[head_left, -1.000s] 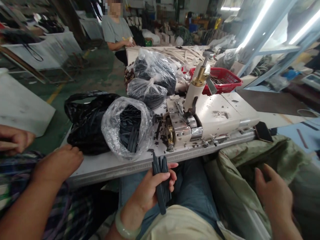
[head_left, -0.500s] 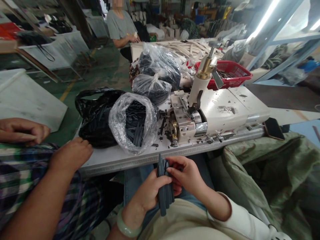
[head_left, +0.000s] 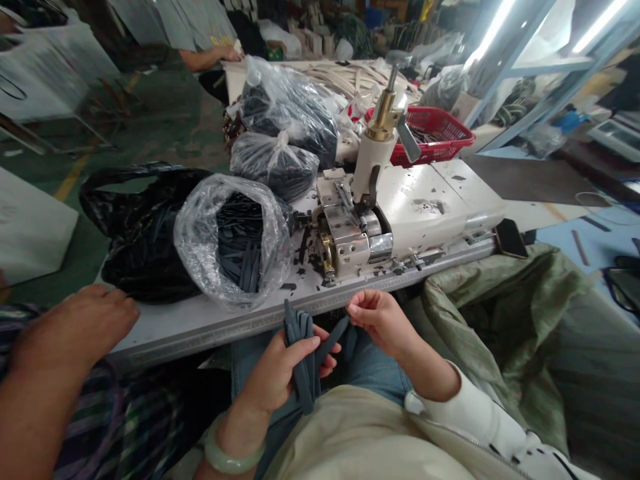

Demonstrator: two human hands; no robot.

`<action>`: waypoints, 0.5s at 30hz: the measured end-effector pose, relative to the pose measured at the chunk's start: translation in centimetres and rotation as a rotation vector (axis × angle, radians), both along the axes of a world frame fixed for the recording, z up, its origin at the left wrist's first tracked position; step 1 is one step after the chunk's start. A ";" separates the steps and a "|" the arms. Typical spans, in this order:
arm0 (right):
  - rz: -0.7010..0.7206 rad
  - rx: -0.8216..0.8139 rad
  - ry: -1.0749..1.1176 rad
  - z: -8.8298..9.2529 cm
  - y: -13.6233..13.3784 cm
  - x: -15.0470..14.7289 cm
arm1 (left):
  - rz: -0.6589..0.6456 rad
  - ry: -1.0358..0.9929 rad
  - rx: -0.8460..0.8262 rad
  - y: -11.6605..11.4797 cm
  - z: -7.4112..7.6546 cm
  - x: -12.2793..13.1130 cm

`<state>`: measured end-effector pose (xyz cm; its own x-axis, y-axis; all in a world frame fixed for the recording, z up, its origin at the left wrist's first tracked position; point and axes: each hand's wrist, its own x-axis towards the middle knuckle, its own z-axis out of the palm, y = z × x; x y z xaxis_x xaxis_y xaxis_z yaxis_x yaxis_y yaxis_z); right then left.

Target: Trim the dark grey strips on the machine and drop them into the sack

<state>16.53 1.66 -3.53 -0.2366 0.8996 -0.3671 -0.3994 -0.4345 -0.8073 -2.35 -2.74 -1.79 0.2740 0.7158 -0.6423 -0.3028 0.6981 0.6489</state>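
My left hand [head_left: 280, 363] is closed around a bundle of dark blue-grey strips [head_left: 303, 373], held over my lap in front of the table edge. My right hand [head_left: 377, 317] pinches the upper end of one dark strip [head_left: 334, 339] between thumb and fingers. That strip slants away from the bundle, and its lower end is by my left fingers. Beyond my hands, a clear plastic bag [head_left: 187, 233] stands open on the table with many similar strips inside. A white machine [head_left: 425, 197] with a metal head sits right of the bag.
A black plastic bag [head_left: 145, 267] leans beside the clear one. Tied clear bags [head_left: 277, 160] and a red basket [head_left: 440, 127] stand behind. A co-worker's hand [head_left: 85, 320] rests at the table's left edge. Green sacking [head_left: 500, 300] lies at right, near a phone [head_left: 510, 237].
My right hand has moved right and up, drawing one strip out at an angle from the bundle. My left hand still grips the rest. The view has swung to the right.
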 end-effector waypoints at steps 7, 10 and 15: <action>-0.026 -0.016 0.131 0.8 1.0 1.2 | -0.013 0.189 0.178 0.3 -0.1 -1.9; -0.024 0.018 0.049 1.0 1.0 1.1 | -0.056 0.171 0.246 0.6 0.0 -1.0; -0.058 0.047 0.013 1.2 0.5 0.8 | -0.104 0.166 0.222 0.4 0.5 1.4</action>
<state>17.33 2.20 -2.31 -0.1879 0.9282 -0.3212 -0.4330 -0.3718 -0.8212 -0.97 -2.31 -1.29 0.2578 0.8171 -0.5156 -0.1141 0.5556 0.8236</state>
